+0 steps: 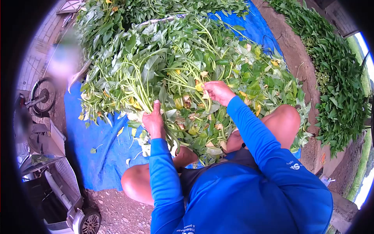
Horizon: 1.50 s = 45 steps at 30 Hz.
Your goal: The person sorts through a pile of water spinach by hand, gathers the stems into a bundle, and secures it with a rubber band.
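Note:
My left hand [154, 121] is wrapped round a bunch of long green stems [141, 90], its thumb lying along them; the leafy ends fan out ahead of it. To the right, my right hand [219, 93] has its fingertips pinched together at a yellow leaf [199, 86] beside some loose stems. Under and around both hands spreads a large heap of leafy greens [237, 70], with yellow and brown leaves mixed in. The heap rests on a blue tarp [105, 152].
A vehicle with a wheel [90, 223] stands at the lower left, and a spoked wheel [43, 96] above it. Dark green plants [339, 85] grow along the right. My bent knees flank the heap's near edge. Gravel [120, 210] lies below the tarp.

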{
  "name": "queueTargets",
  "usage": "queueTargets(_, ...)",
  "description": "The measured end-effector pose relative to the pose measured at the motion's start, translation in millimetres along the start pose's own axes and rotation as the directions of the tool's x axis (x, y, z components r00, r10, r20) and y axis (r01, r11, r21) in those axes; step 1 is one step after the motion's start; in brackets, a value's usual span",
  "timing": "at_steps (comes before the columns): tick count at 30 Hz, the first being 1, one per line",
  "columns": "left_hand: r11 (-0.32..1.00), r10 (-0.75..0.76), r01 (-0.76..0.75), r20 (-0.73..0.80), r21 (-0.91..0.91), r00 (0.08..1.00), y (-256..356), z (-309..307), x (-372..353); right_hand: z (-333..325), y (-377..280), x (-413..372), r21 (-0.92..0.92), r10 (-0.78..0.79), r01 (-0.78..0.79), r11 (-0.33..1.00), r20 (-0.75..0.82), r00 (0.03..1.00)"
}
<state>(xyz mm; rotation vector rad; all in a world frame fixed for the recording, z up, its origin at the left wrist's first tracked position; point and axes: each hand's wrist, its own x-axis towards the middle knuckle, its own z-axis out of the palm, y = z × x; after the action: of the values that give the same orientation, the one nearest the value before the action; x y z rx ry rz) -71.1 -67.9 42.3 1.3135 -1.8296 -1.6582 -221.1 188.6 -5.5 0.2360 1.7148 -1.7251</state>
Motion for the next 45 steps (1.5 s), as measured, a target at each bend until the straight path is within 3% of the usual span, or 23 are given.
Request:
queueTargets(1,1.0,-0.003,0.003,0.0,0.011,1.0,5.3,-0.8,-2.5,-7.8,-22.2,-14.3,0.23,0.035,-0.068,0.971,0.144,0.989)
queueTargets(3,1.0,-0.015,0.016,0.035,-0.023,0.999,-2.5,-3.5,5.9,-3.8,-63.4,-58.9,0.215,-0.194,0.162,0.963,0.14,0.971)
queueTargets(4,0.997,-0.021,0.024,0.048,-0.075,0.999,-7.2,-2.4,7.6,-12.9,-67.9,-64.4,0.231,-0.256,0.205,0.951,0.224,0.94)
queueTargets(7,0.986,-0.065,0.085,0.142,-0.14,0.988,-4.8,-6.4,-0.1,-27.9,-62.2,-75.6,0.055,-0.123,0.112,0.992,0.299,0.946)
queueTargets(8,0.986,-0.091,0.11,0.141,-0.128,0.986,-2.3,-6.5,-6.7,-33.4,-59.3,-77.8,-0.093,-0.155,0.187,0.978,0.277,0.948)
queueTargets(9,0.983,-0.105,0.123,0.13,-0.138,0.986,4.5,-1.8,-5.4,-33.1,-65.5,-86.4,-0.095,-0.175,0.209,0.973,0.278,0.945)
queueTargets(10,0.965,-0.026,0.063,0.146,-0.254,0.989,-7.0,3.2,1.5,-28.0,-71.8,-99.2,-0.103,-0.195,0.233,0.967,0.29,0.937)
queueTargets(13,0.954,-0.17,0.207,0.177,-0.215,0.969,-13.4,3.2,0.5,-21.2,-58.8,-122.3,-0.103,-0.261,0.294,0.95,0.251,0.932)
queueTargets(15,0.939,-0.071,0.129,0.186,-0.318,0.98,-20.7,8.2,0.8,-18.6,-68.0,-134.3,-0.087,-0.31,0.345,0.935,0.276,0.91)
queueTargets(17,0.955,-0.108,0.163,0.219,-0.25,0.97,-15.4,5.1,-4.0,-9.4,-76.5,-151.7,-0.077,-0.283,0.31,0.948,0.245,0.927)
queueTargets(19,0.929,-0.144,0.219,0.252,-0.298,0.957,-17.6,7.9,-5.9,-9.7,-73.5,-148.9,-0.009,-0.262,0.272,0.962,0.244,0.934)
queueTargets(25,0.941,-0.064,0.121,0.186,-0.317,0.98,-20.3,10.2,-12.1,17.1,-54.7,-150.2,-0.102,-0.423,0.439,0.893,0.149,0.894)
queueTargets(27,0.921,-0.122,0.193,0.22,-0.339,0.968,-33.0,14.4,-4.2,32.2,-43.0,-149.2,-0.137,-0.472,0.485,0.864,0.119,0.873)
queueTargets(31,0.952,-0.145,0.202,0.244,-0.228,0.959,-33.8,19.0,-7.2,61.3,-5.7,-137.8,-0.279,-0.439,0.471,0.837,0.174,0.882)
queueTargets(32,0.943,-0.184,0.242,0.251,-0.227,0.95,-37.1,22.2,-4.4,66.3,3.0,-138.9,-0.317,-0.301,0.37,0.873,0.247,0.921)
queueTargets(35,0.897,-0.216,0.331,0.364,-0.291,0.906,-16.9,14.8,-20.0,79.1,17.3,-146.9,-0.585,-0.209,0.364,0.725,0.316,0.925)
queueTargets(37,0.841,-0.252,0.444,0.504,-0.308,0.826,-19.5,14.0,-16.8,79.4,25.5,-144.4,-0.628,-0.324,0.533,0.567,0.425,0.845)
queueTargets(39,0.846,-0.297,0.5,0.616,-0.183,0.729,-19.5,10.6,-17.8,79.2,25.9,-141.5,-0.633,-0.359,0.629,0.451,0.516,0.778)
queueTargets(40,0.844,-0.328,0.524,0.666,-0.111,0.67,-18.2,8.4,-20.5,81.1,18.5,-149.2,-0.656,-0.367,0.624,0.425,0.505,0.781)
queueTargets(41,0.804,-0.356,0.575,0.648,-0.155,0.673,-17.9,9.1,-21.1,79.8,28.3,-147.7,-0.615,-0.481,0.672,0.413,0.48,0.734)
queueTargets(43,0.726,-0.304,0.623,0.677,-0.291,0.67,-22.7,12.1,-18.6,76.1,22.3,-158.2,-0.654,-0.349,0.518,0.551,0.383,0.855)
queueTargets(45,0.752,-0.265,0.556,0.609,-0.354,0.747,-25.5,14.6,-9.9,67.7,19.8,-169.7,-0.64,-0.414,0.556,0.531,0.376,0.829)
